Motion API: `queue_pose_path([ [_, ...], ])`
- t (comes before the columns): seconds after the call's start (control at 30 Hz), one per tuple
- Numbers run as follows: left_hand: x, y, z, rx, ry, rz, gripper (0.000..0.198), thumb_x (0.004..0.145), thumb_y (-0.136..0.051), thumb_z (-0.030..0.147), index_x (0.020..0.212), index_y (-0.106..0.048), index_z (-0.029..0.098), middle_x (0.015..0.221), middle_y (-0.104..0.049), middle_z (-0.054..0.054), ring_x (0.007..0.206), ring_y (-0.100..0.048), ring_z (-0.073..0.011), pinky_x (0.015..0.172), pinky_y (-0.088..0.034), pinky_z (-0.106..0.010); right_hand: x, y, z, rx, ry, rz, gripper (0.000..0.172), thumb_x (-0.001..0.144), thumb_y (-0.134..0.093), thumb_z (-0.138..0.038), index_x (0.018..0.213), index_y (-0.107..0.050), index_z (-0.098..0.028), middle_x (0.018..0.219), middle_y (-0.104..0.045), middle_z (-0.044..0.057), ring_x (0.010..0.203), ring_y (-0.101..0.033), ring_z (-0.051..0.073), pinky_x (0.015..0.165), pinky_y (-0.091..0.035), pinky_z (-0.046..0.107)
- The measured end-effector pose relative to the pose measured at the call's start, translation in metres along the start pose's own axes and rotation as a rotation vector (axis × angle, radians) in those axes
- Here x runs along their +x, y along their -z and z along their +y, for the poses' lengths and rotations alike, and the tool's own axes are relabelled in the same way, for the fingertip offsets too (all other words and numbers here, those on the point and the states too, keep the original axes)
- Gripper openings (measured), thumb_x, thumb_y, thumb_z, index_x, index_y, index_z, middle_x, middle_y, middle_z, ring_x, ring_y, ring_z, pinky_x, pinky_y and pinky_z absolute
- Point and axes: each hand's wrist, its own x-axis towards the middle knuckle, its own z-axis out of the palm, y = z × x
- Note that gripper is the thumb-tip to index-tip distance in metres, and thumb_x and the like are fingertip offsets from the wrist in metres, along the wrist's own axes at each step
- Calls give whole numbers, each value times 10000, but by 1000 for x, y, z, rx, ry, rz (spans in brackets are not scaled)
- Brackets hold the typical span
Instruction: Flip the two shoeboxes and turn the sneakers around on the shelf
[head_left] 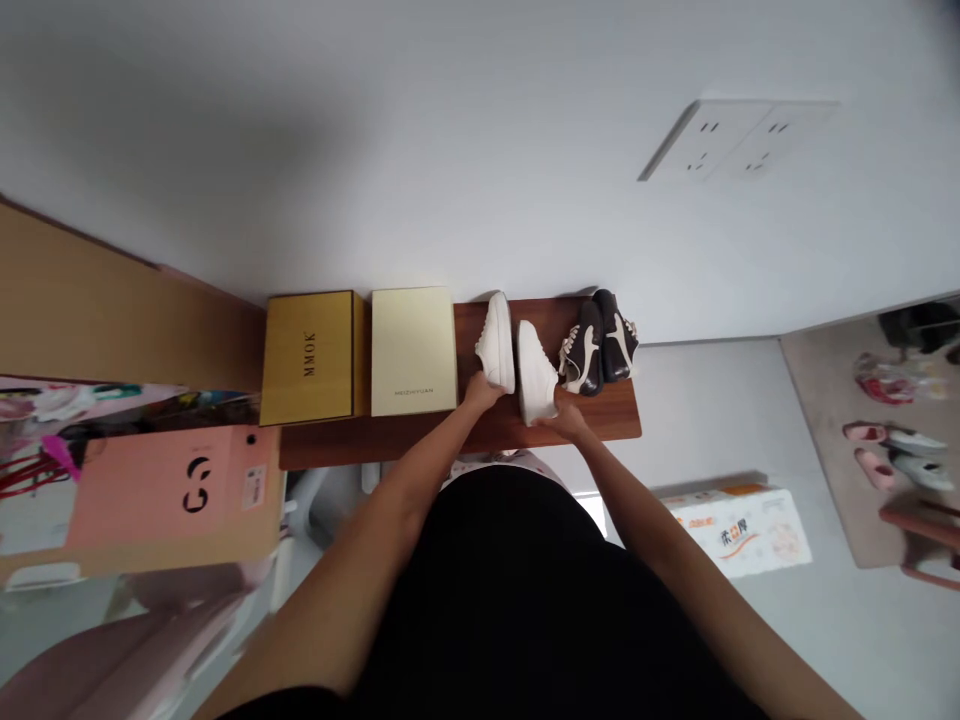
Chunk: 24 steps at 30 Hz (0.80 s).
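Observation:
Two white shoes stand side by side, a small gap between them, over a brown wooden shelf. My left hand [484, 390] grips the heel end of the left white shoe [496, 342], whose toe points to the wall. Around the heel of the right white shoe [535, 372] my right hand [566, 412] is closed; this shoe sits a little nearer to me. Just right of it on the shelf [611, 415] is a pair of dark shoes [584, 347] with cream laces. Left of the white shoes lies a cream box [413, 350].
A yellow box [309, 358] is at the shelf's left end, beside a pink box [169, 482]. Sockets [739, 138] are on the wall behind. A white package [742, 530] lies at the lower right, with more shoes [870, 468] on a mat beyond.

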Motion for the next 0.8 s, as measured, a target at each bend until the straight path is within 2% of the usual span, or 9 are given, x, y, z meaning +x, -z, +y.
queue_pose_path([
  [0.07,-1,0,-2,90,-38,17,466,516,-882,156,885,-598,178,1123,-699,-152,1299,-551,-369,1027,-448,-400,2,4,-4,11,-6,-73,455,669,-845,-431,1019,-741,-161,958,-743,140,1016,-696,370,917,-545,483],
  [0.17,-5,2,2,170,-119,35,399,551,-866,152,816,-571,195,1076,-697,-146,1234,-584,-377,1057,-423,-430,1,10,-9,76,56,-105,391,670,-837,-402,992,-754,-198,876,-752,99,953,-711,360,866,-569,467],
  [0.27,-8,3,12,167,-220,36,381,558,-844,83,768,-552,210,1077,-683,-164,1275,-553,-396,1124,-364,-445,1,17,-16,103,178,-137,319,710,-787,-408,962,-738,-218,869,-757,58,950,-709,337,846,-576,452],
  [0.33,-9,3,19,150,-245,23,393,557,-846,59,761,-548,216,1070,-677,-164,1330,-513,-398,1164,-325,-437,6,25,-24,33,224,-156,289,740,-761,-413,933,-718,-203,850,-751,51,941,-706,317,831,-569,418],
  [0.43,-12,-1,25,131,-218,22,392,579,-862,84,774,-548,214,1068,-677,-166,1352,-498,-393,1190,-298,-433,18,37,-40,-217,228,-143,272,792,-742,-430,899,-690,-185,851,-747,93,921,-707,304,804,-539,361],
  [0.53,-14,-10,27,125,-247,54,360,629,-849,102,770,-534,208,1062,-673,-178,1345,-503,-396,1207,-267,-444,33,46,-58,-427,231,-123,282,850,-706,-452,956,-685,-191,937,-754,141,968,-709,313,813,-521,352],
  [0.63,-15,-19,28,103,-299,68,311,674,-778,32,752,-528,198,1022,-657,-183,1359,-484,-396,1224,-213,-454,44,49,-72,-526,245,-132,314,874,-692,-448,1050,-687,-188,1001,-752,163,1021,-705,327,858,-522,381],
  [0.8,-14,-27,29,-30,-249,118,220,724,-675,-24,799,-600,168,985,-647,-164,1379,-453,-373,1221,-212,-443,54,48,-86,-564,259,-179,319,879,-698,-358,1135,-685,-168,1073,-739,195,1083,-695,343,926,-523,418],
])
